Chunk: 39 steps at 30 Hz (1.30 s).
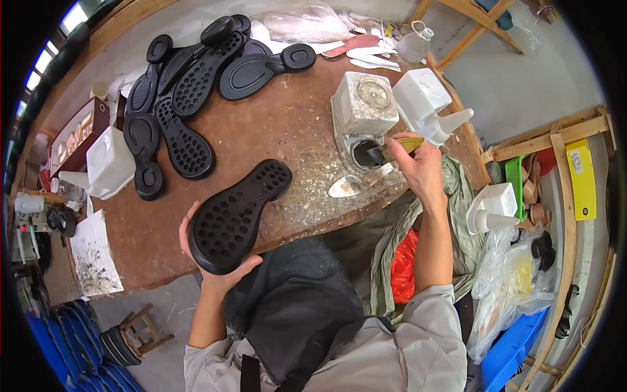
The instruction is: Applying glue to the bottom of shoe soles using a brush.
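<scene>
My left hand [222, 279] grips a black shoe sole [225, 219] by its wide end, with the side full of round holes facing up. The sole is held tilted above the front edge of the table. In my right hand [423, 171] is a brush [409, 143] with a yellowish handle; its dark bristle end reaches into the round cup of a stained white glue pot [367, 108]. Just in front of that cup lies a flat spatula [346, 187], its blade smeared white. Several more black soles [188, 147] are piled at the back left of the table.
The brown table [261, 124] has dried splashes near the pot. White spouted bottles stand at the right [421, 98] and left [111, 162]. A clear jug [415, 44] sits at the back. Another white spouted bottle [491, 208] and plastic bags [503, 274] are at my right.
</scene>
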{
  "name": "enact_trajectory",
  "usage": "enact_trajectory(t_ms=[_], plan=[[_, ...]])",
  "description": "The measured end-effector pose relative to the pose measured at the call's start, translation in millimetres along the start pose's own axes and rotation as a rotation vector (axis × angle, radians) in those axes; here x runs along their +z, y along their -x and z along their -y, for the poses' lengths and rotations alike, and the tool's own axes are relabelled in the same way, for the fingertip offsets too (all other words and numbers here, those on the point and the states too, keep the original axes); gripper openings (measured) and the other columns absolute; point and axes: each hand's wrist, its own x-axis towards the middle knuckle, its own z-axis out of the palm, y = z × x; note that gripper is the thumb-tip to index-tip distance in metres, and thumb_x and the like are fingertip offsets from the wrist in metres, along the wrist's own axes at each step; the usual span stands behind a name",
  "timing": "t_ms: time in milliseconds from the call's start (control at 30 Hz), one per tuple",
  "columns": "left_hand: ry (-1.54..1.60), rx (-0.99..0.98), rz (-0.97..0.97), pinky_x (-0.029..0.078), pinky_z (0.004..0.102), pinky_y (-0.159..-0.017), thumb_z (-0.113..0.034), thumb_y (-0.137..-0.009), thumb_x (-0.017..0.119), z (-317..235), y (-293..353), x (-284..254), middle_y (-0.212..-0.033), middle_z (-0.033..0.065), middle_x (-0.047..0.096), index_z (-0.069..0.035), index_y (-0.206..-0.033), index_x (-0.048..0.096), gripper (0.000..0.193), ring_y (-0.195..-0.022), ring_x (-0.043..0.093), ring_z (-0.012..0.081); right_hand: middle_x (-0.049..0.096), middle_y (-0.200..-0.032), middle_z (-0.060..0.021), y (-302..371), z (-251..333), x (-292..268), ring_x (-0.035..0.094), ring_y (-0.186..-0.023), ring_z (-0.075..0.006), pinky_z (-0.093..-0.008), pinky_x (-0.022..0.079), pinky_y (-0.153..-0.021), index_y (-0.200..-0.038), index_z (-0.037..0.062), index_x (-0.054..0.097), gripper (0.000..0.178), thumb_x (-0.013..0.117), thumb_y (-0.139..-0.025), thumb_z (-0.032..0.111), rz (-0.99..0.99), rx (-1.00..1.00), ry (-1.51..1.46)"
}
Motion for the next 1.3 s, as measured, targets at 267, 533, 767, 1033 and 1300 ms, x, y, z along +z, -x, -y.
enact_trajectory(t_ms=[267, 533, 767, 1033, 1300], plan=[[-0.062, -0.013, 0.131, 0.032, 0.0378, -0.103, -0.019, -0.057, 0.085, -18.1, 16.7, 4.5, -0.142, 0.0198, 0.017, -0.005, -0.139, 0.004, 0.116, -0.127, 0.033, 0.0300, 0.057, -0.066, -0.0020, 7.2, -29.2, 8.5, 0.052, -0.058, -0.0097, -0.0262, 0.043, -0.055, -0.088, 0.0016, 0.062, 0.017, 0.061, -0.085, 0.019, -0.013, -0.038, 0.024], [-0.015, 0.231, 0.007, 0.036, 0.0396, -0.100, -0.021, -0.058, 0.083, -20.5, 46.1, 13.8, -0.135, 0.0300, 0.024, -0.006, -0.138, 0.007, 0.112, -0.126, 0.035, 0.0345, 0.058, -0.062, -0.0044, 33.0, -22.4, -2.9, 0.050, -0.048, -0.0094, -0.0252, 0.039, -0.045, -0.086, 0.0009, 0.064, 0.020, 0.063, -0.085, 0.021, -0.074, 0.200, -0.396], [0.407, -0.297, 0.147, 0.024, 0.0467, -0.106, -0.050, -0.058, 0.073, -92.9, 60.8, -8.8, -0.138, 0.0148, 0.033, -0.010, -0.138, 0.018, 0.105, -0.127, 0.035, 0.0282, 0.058, -0.065, -0.0081, 109.8, 82.8, -11.3, 0.048, -0.039, -0.0086, -0.0191, 0.036, -0.034, -0.098, -0.0045, 0.053, 0.018, 0.052, -0.091, 0.011, -0.068, -0.037, -1.136], [1.130, -0.931, 0.348, 0.015, 0.0589, -0.107, -0.068, -0.061, 0.060, -141.2, 71.9, -31.2, -0.143, 0.0000, 0.033, -0.030, -0.140, 0.030, 0.092, -0.133, 0.027, 0.0210, 0.061, -0.071, -0.0065, 147.8, 142.4, -16.2, 0.055, -0.052, -0.0073, -0.0177, 0.044, -0.046, -0.095, -0.0045, 0.060, 0.014, 0.063, -0.083, -0.001, -0.083, -0.151, -1.090], [1.165, -0.929, 0.369, 0.022, 0.0595, -0.103, -0.067, -0.063, 0.061, -153.8, 85.7, -32.3, -0.142, 0.0034, 0.034, -0.027, -0.140, 0.031, 0.092, -0.131, 0.031, 0.0237, 0.061, -0.072, -0.0057, 157.3, 150.6, -25.5, 0.055, -0.052, -0.0068, -0.0177, 0.043, -0.046, -0.094, -0.0038, 0.060, 0.012, 0.063, -0.083, 0.000, -0.048, -0.174, -1.055]])
